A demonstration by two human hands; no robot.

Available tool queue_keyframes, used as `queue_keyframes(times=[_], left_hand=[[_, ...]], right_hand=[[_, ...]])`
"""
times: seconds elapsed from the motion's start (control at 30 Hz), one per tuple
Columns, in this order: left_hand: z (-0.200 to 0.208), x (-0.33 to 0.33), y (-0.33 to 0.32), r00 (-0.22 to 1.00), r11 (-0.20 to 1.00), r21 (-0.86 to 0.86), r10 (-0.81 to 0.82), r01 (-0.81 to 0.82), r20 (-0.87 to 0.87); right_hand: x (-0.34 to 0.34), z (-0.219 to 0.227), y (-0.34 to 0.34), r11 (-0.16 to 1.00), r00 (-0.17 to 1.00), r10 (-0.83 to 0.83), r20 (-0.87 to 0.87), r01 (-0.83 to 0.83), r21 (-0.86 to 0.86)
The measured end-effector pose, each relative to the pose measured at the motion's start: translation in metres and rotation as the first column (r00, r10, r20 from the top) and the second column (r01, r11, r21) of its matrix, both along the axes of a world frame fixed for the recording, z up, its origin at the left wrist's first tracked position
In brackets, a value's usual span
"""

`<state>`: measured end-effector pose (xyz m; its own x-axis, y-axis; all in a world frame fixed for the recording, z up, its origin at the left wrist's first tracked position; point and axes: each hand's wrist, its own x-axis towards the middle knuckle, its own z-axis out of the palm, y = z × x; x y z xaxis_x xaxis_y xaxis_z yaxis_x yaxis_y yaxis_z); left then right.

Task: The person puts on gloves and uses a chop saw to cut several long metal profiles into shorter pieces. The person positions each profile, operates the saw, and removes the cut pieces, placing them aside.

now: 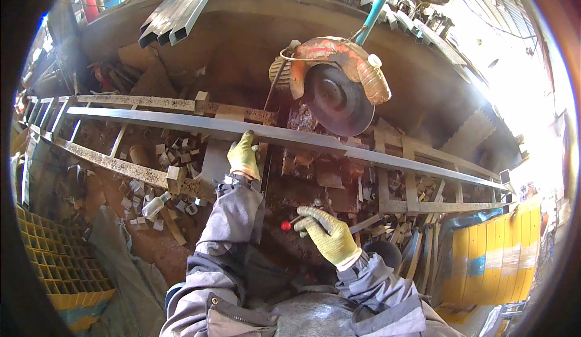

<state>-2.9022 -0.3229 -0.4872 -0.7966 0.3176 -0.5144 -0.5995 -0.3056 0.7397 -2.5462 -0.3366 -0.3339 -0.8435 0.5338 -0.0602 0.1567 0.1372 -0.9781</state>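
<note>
A long silvery metal bar (pixel 181 120) lies across the work rests from left to right. My left hand (pixel 243 155), in a yellow-green glove, grips its near edge left of the saw. Over the bar hangs the round blade (pixel 340 101) of a cut-off saw with a worn orange guard (pixel 321 49). Just below the blade the bar shows a seam; whether it is cut through I cannot tell. Nearer to me, my right hand (pixel 327 234), gloved alike, has its fingers closed around a thin rod ending in a red ball (pixel 285 225).
Ladder-like metal frames (pixel 115 163) run on both sides under the bar. Small offcuts and a clear bottle (pixel 156 206) litter the ground at left. Yellow grids (pixel 54 258) stand lower left, yellow bars (pixel 496 252) lower right. Square tubes (pixel 181 7) jut out at the back.
</note>
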Motion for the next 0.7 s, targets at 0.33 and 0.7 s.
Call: queue_keyframes(times=[0.33,0.7], left_hand=[[0.001,0.045,-0.063,0.970,0.935,0.277,-0.240,0.222,0.031],[-0.013,-0.113,-0.130,0.956,0.831,0.478,0.208,-0.283,0.205]], right_hand=[[-0.180,-0.032,0.065,0.417,0.956,-0.149,0.253,-0.171,0.892],[-0.174,-0.050,0.069,0.415,0.971,-0.139,0.195,-0.122,0.902]])
